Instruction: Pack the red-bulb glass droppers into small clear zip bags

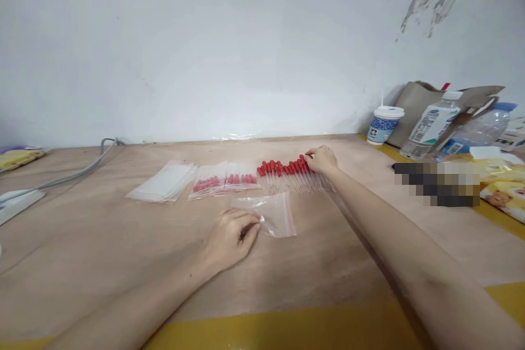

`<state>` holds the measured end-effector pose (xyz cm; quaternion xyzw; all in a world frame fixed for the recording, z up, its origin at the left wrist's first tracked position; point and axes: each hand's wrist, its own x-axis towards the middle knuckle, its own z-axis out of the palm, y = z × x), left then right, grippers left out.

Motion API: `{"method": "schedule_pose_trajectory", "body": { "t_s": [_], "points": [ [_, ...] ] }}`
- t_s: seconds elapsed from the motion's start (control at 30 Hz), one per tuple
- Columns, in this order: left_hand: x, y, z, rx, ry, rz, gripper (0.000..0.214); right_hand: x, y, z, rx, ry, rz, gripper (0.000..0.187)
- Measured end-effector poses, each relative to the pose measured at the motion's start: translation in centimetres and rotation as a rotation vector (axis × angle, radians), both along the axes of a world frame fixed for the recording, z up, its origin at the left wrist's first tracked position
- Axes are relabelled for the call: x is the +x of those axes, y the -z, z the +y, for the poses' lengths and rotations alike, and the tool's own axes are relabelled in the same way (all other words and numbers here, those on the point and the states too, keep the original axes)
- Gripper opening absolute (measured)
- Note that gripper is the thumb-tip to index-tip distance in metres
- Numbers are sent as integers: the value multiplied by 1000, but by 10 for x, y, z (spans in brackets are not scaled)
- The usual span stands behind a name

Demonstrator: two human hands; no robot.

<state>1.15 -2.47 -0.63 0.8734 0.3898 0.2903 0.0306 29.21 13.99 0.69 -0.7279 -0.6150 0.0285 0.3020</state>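
Observation:
My left hand (230,236) rests on the wooden table (123,251), its fingers curled and pinching the near edge of an empty clear zip bag with a red strip (275,214). My right hand (322,160) reaches far across to a row of several glass droppers with red rubber bulbs (293,175), fingers closed on the red bulbs at the row's right end. Left of the row lie filled bags of red-bulbed droppers (225,180), and further left a stack of empty clear bags (163,181).
A grey cable (77,174) runs along the table's left side. At the right stand a paper cup with a lid (384,124), plastic bottles (430,124), a beige bag (414,109) and yellow packets (502,180). The wall is close behind the table.

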Motion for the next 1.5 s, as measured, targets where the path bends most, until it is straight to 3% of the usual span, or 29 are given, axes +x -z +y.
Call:
{"method": "schedule_pose_trajectory", "body": {
  "t_s": [0.1,0.27,0.37,0.47,0.6,0.77,0.93,1.03,1.17,1.3,1.5],
  "points": [
    [1,0,-3,-71,54,-32,20,1,-1,5,23,-20,59,18],
    [-9,0,7,-49,166,-64,23,3,-11,7,24,-77,257,13],
    [-14,3,14,-78,229,2,29,2,-23,-5,43,-154,382,13],
    [-17,3,17,-156,256,108,40,0,-29,-28,170,-261,641,15],
    [-13,-12,24,-268,293,230,46,-6,-15,-65,318,-296,984,33],
    [4,-41,40,-425,277,336,38,-17,17,-99,279,-280,1103,43],
    [10,-52,54,-525,285,396,39,-24,29,-110,257,-245,1182,42],
    [2,-46,51,-478,341,343,33,-23,28,-110,330,-225,1182,38],
    [-13,-24,35,-331,397,189,24,-21,26,-113,413,-210,1191,37],
    [-21,-5,24,-328,400,110,31,-25,29,-116,346,-249,1236,41],
    [-22,-1,25,-306,411,121,34,-33,35,-122,192,-339,1278,42]
  ]
}}
